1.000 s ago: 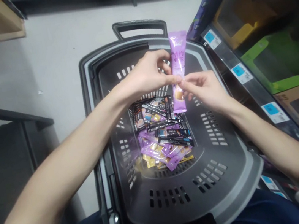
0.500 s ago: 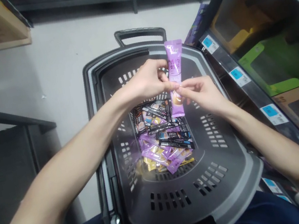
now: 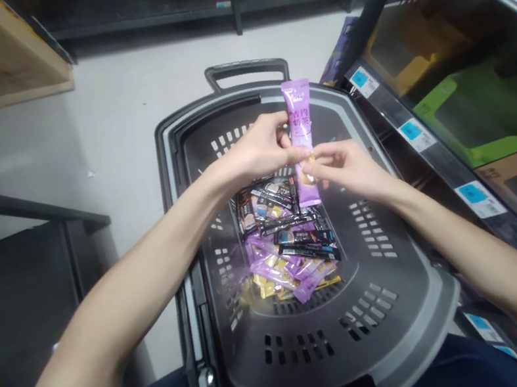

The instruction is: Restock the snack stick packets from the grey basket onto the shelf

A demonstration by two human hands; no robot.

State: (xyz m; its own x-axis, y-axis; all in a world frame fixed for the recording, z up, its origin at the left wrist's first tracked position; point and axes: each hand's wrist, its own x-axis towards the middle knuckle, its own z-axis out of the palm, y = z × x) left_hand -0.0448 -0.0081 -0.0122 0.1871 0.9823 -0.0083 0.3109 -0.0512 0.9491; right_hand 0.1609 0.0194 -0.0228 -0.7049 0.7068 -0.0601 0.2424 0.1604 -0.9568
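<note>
Purple sachet (image 3: 297,103) is held up over the far part of the basket (image 3: 390,344), a little right of the middle, its printed face towards the viewer and its length running far to near; the left hand (image 3: 267,145) has thumb and fingers closed on its left edge, about halfway along, with the other fingers curled; the right hand (image 3: 351,167) pinches it lower down from the right side, the two thumbs close together. Beneath, on the basket floor, lies a loose pile of black sachets (image 3: 303,237), purple sachets (image 3: 307,286) and yellow sachets (image 3: 265,285); the basket's handle (image 3: 246,65) stands out beyond the far rim. Along the right runs a shelf with price labels (image 3: 417,133) and a green box (image 3: 486,150); at the far left sits a cardboard carton (image 3: 29,57).
</note>
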